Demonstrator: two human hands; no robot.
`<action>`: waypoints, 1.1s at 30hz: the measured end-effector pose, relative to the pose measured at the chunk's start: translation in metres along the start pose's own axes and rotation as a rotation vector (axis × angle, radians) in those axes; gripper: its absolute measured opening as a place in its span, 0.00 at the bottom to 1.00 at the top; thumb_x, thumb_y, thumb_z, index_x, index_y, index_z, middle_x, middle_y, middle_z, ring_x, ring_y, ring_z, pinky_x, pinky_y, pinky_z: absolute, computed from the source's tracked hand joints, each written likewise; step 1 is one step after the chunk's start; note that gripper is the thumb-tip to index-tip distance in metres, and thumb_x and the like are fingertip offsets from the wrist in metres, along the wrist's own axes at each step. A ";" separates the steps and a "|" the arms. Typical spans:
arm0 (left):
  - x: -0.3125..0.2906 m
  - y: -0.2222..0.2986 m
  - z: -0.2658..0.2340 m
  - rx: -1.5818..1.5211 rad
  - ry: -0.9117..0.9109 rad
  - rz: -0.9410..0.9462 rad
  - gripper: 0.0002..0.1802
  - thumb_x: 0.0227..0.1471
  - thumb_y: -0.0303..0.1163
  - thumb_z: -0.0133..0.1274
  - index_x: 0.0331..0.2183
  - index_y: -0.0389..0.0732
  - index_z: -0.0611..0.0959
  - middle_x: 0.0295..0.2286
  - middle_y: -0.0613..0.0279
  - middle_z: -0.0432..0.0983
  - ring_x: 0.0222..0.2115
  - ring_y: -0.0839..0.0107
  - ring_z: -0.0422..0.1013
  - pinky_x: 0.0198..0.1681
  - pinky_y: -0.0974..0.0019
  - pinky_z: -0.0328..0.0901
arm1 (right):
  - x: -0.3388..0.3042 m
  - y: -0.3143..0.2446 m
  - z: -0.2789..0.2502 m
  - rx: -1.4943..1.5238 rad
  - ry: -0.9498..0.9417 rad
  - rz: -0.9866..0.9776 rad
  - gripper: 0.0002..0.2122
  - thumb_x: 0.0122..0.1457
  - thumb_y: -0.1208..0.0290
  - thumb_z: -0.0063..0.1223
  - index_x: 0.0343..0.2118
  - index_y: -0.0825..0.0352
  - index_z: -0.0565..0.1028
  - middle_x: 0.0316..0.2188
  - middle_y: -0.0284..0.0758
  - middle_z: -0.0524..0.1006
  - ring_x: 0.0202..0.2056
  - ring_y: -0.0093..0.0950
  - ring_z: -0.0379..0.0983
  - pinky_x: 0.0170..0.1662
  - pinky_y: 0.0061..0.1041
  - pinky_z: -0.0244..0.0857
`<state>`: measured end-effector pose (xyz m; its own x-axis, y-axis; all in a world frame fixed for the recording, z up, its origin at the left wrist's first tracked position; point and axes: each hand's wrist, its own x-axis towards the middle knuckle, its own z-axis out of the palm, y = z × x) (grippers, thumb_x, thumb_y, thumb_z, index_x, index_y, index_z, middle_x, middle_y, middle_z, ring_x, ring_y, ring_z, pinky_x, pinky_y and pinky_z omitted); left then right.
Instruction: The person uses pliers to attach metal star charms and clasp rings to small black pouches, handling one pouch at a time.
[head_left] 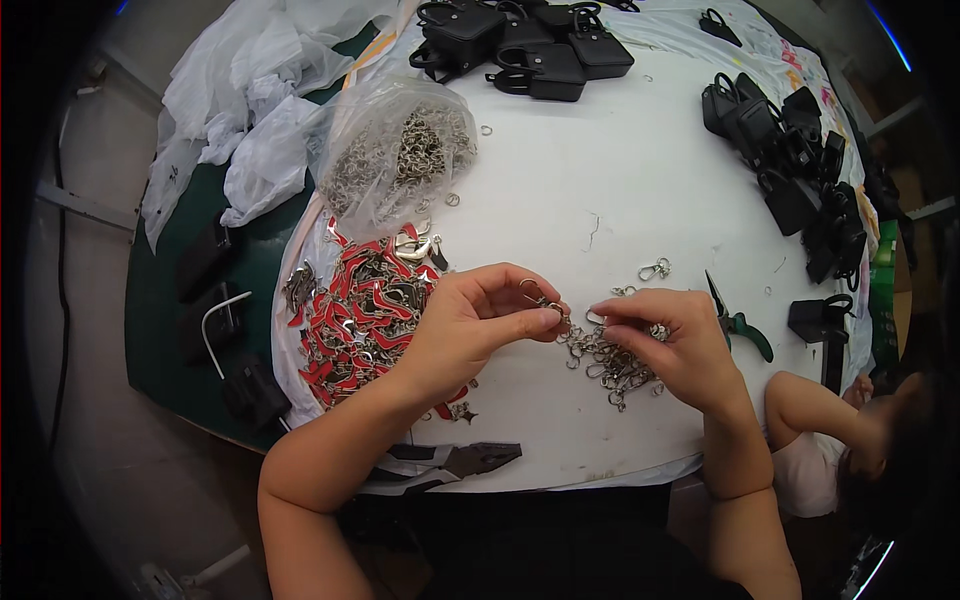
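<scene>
On my feed the left hand (pixel 465 322) has thumb and fingers pinched on a small metal ring (pixel 528 285) above the middle of the worktop (pixel 540 200); the fingertips cover much of it, so I can't make out what else is attached. Just beside it, the right hand (pixel 680 342) has its fingers closed on a metal clasp (pixel 594 317), of which only a loop shows. That hand also hides part of the clasp pile (pixel 618 378) beneath it and of the green-handled pliers (pixel 752 336) at its right. My left forearm view blocks the near side of the red-and-silver charm heap (pixel 350 320) and some of the dark pliers (pixel 482 459). Farther out, hazy plastic blurs the rings inside the clear bag (pixel 350 175), the upper edge crops the black mini bags (pixel 545 72), and a bystander's arm (pixel 815 408) fades into shadow at lower right.
</scene>
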<state>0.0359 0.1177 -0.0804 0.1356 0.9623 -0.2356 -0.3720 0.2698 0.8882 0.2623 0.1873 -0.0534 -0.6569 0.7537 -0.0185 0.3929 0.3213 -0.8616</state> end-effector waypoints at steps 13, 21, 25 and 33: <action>0.000 0.002 0.001 -0.011 -0.020 -0.026 0.09 0.52 0.20 0.58 0.38 0.31 0.79 0.34 0.51 0.81 0.35 0.64 0.80 0.41 0.63 0.76 | 0.000 0.000 -0.005 0.181 -0.158 0.146 0.05 0.53 0.77 0.65 0.30 0.73 0.80 0.25 0.33 0.81 0.28 0.16 0.77 0.31 0.14 0.69; -0.002 0.004 0.002 0.036 -0.015 -0.015 0.08 0.49 0.19 0.60 0.34 0.32 0.79 0.34 0.50 0.81 0.35 0.66 0.79 0.42 0.64 0.75 | -0.005 -0.003 0.012 0.578 -0.014 0.152 0.03 0.54 0.80 0.62 0.30 0.73 0.81 0.28 0.36 0.82 0.32 0.21 0.79 0.37 0.17 0.73; -0.004 0.002 0.004 0.073 0.005 0.081 0.09 0.47 0.16 0.61 0.31 0.34 0.78 0.33 0.50 0.81 0.37 0.68 0.78 0.42 0.65 0.74 | -0.002 -0.003 0.014 0.865 -0.053 0.311 0.03 0.56 0.80 0.61 0.32 0.73 0.80 0.30 0.36 0.81 0.31 0.21 0.78 0.36 0.17 0.72; -0.009 -0.004 0.006 0.134 -0.010 0.274 0.10 0.44 0.13 0.62 0.30 0.34 0.79 0.33 0.51 0.81 0.38 0.68 0.77 0.43 0.65 0.73 | 0.001 0.007 0.029 0.988 -0.062 0.369 0.05 0.59 0.75 0.59 0.34 0.72 0.79 0.27 0.34 0.78 0.27 0.20 0.72 0.33 0.20 0.68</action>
<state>0.0418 0.1079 -0.0794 0.0564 0.9981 0.0234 -0.2720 -0.0072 0.9623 0.2457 0.1735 -0.0738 -0.6460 0.6702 -0.3655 -0.1056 -0.5526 -0.8267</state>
